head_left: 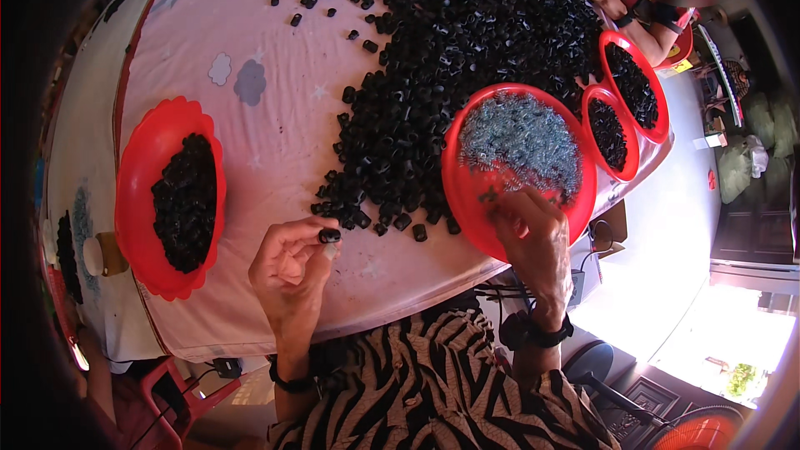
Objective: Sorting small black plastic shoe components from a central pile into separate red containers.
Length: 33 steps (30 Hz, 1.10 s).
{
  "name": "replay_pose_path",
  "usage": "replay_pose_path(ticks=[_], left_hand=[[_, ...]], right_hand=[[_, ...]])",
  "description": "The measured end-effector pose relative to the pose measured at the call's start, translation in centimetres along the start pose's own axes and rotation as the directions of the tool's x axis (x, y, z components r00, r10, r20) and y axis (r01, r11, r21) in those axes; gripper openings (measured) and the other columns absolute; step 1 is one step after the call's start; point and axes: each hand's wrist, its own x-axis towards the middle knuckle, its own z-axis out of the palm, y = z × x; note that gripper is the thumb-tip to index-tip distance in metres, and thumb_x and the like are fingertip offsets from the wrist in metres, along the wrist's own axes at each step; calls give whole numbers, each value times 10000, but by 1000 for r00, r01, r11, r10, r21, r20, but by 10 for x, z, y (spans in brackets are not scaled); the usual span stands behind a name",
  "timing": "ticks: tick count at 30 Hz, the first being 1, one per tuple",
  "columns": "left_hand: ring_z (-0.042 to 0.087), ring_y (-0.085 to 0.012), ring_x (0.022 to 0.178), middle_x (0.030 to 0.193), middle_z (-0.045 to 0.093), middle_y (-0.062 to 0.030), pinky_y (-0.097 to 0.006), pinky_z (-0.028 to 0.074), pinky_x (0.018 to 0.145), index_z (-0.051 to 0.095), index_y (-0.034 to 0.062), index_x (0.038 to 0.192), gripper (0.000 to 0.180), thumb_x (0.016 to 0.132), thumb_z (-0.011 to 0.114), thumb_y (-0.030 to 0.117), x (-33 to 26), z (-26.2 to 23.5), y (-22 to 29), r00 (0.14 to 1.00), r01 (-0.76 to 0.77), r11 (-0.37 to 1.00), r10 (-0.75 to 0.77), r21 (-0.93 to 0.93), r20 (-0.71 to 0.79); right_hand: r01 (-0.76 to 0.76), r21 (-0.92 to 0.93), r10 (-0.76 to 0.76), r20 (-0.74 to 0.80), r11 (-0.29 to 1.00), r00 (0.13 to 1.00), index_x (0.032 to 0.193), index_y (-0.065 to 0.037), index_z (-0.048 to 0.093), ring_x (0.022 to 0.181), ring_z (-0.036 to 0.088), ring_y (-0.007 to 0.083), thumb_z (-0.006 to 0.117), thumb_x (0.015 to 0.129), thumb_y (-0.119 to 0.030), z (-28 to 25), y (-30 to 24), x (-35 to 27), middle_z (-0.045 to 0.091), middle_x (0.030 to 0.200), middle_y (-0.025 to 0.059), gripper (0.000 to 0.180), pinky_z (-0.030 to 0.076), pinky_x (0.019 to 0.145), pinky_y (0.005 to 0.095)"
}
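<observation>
The black piece (pixel 330 235) is pinched between the thumb and fingers of the left hand (pixel 292 267), above the cloth (pixel 287 154) near the black heap (pixel 475 42), and is best held lightly and steadily. The right hand (pixel 535 229) is bent down into the red bowl (pixel 468 217) of bluish bits (pixel 521 137); whether anything is gripped there cannot be told.

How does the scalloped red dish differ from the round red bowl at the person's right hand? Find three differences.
The scalloped red dish has a wavy rim; the round red bowl has a smooth one.
The dish holds black pieces; the bowl holds pale blue-grey pieces.
The right hand reaches into the bowl; no hand is in the dish.
Both are red.
</observation>
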Motion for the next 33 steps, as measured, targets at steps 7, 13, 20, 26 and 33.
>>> replay_pose_path(ticks=[7, 13, 20, 26, 33], left_hand=[[646, -178, 848, 991, 635, -123, -305, 556, 782, 593, -41, 1029, 198, 845, 612, -112, -6, -13, 8, 974, 227, 964, -227, -140, 13], [642, -181, 839, 963, 616, -101, -294, 540, 777, 632, -54, 1060, 221, 848, 591, -100, -10, -19, 1, 972, 235, 953, -230, -190, 46], [649, -182, 857, 960, 629, -98, -293, 552, 775, 625, -43, 1050, 222, 841, 605, -112, -10, -19, 3, 962, 274, 937, -268, -216, 58], [653, -179, 837, 950, 639, -100, -297, 547, 740, 623, -31, 1044, 208, 844, 631, -86, -10, -22, 2, 947, 321, 919, -309, -228, 88], [665, -205, 825, 923, 648, -114, -319, 551, 746, 623, -37, 1030, 192, 842, 639, -71, -5, -10, 4, 925, 367, 878, -309, -308, 220]], right_hand=[[83, -9, -83, -5, 997, 997, 940, -33, 653, 804, 656, 325, 670, 770, -14, 13, -10, 7, 620, 931, 121, 172, 522, 680, 401], [81, 25, -82, 58, 996, 995, 944, -21, 657, 748, 661, 275, 646, 746, 49, 12, -10, 7, 619, 950, 117, 210, 533, 645, 352], [64, 28, -65, 31, 998, 997, 862, 21, 632, 689, 646, 185, 600, 762, 98, 10, -10, 5, 629, 864, 97, 130, 520, 590, 296], [24, 83, -11, -161, 996, 987, 848, 21, 642, 709, 643, 177, 616, 800, 91, 11, -10, 8, 636, 858, 91, 89, 516, 614, 295], [22, 467, 103, -240, 884, 965, 867, 43, 653, 773, 633, 158, 612, 759, 114, 17, -37, -4, 640, 919, 107, 136, 491, 646, 252]])
